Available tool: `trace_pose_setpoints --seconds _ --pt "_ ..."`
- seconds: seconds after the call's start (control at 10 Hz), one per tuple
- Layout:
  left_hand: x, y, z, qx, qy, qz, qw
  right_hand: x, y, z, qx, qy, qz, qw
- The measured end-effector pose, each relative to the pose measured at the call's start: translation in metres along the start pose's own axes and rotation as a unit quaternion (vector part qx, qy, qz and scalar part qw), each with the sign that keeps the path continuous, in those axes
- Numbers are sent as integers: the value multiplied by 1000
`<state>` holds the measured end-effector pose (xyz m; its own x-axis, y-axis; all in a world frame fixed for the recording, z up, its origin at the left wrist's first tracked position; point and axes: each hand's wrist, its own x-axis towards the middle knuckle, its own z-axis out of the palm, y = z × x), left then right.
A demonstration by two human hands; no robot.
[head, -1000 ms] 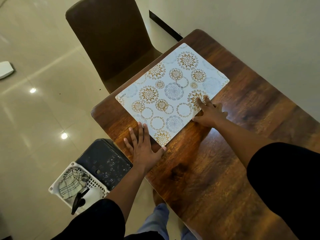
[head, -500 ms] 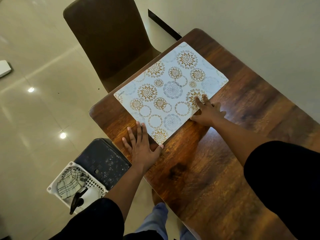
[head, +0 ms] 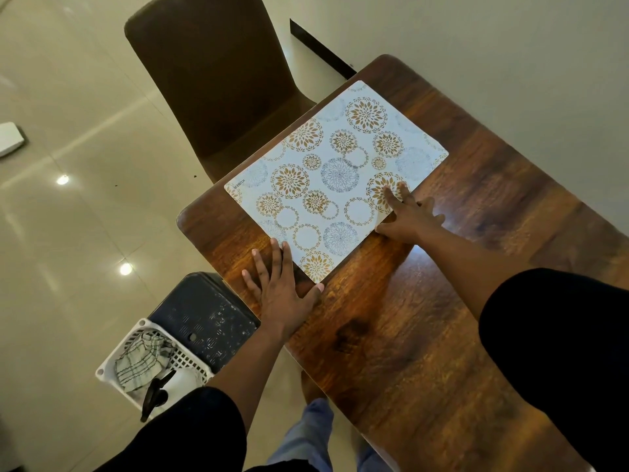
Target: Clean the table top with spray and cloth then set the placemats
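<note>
One white rectangular placemat (head: 335,180) printed with gold and grey floral circles lies flat at the end of the dark wooden table (head: 425,318), turned at an angle to the table's edges. Two hands lie flat with straight fingers and grip nothing: the left hand (head: 280,287) rests on the wood, fingertips touching the mat's near edge, and the right hand (head: 410,214) presses fingers onto the mat's right side. One brown chair (head: 218,80) stands beyond. One white plastic basket (head: 136,335) (holding one checked cloth (head: 141,361)) sits on the floor.
</note>
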<state>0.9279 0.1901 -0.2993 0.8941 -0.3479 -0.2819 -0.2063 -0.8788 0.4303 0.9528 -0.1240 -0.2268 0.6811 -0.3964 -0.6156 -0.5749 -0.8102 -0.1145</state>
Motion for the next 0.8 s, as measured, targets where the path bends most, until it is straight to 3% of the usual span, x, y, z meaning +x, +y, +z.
trace_pose_setpoints --seconds 0.2,0.4,0.5,0.6,0.8 --pt "-2 5 -6 26 -32 -10 999 -2 -2 -1 -1 -2 3 1000" --pt "0 27 -35 121 -98 -32 987 -30 -15 18 -46 45 -30 997" --pt "9 45 -58 200 -137 -29 970 -57 -17 21 -51 11 -46 998" --pt "20 61 -85 259 -181 -16 949 -85 -11 21 -38 -20 -15 999" --pt "14 90 -114 274 -262 -21 925 -131 30 12 -22 23 56 998"
